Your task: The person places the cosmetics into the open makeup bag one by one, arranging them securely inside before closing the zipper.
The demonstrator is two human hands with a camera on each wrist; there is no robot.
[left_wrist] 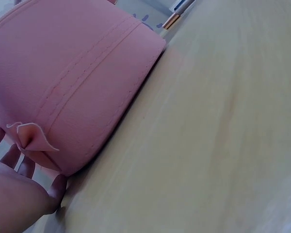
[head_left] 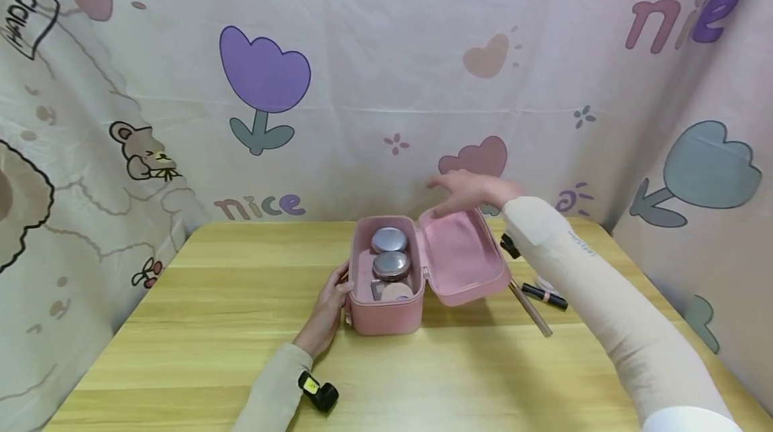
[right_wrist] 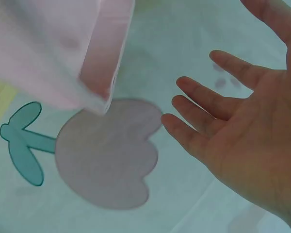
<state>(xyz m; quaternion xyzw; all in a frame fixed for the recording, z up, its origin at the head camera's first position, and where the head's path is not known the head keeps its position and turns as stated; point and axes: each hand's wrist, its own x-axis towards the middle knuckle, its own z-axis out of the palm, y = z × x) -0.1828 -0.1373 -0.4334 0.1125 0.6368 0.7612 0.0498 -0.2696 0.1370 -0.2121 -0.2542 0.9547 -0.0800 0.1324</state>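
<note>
A pink cosmetic case [head_left: 386,318] stands on the table with its lid [head_left: 461,254] swung out to the right. Two round silver-topped containers [head_left: 391,264] lie inside, with a round pale item [head_left: 396,292] and a small clear-edged piece at the near end. My left hand [head_left: 329,308] rests against the case's left side, thumb by the near corner. In the left wrist view, its fingers touch the case beside a pink tab [left_wrist: 34,138]. Above the lid's far edge hovers my right hand [head_left: 468,190]; the right wrist view shows its fingers spread, palm bare.
Right of the case lie a slim brown-gold stick [head_left: 531,308], a dark tube with a pink band [head_left: 545,296] and a black item [head_left: 510,245]. A pale round thing is partly hidden by the right sleeve. A printed curtain [head_left: 374,49] hangs behind the table.
</note>
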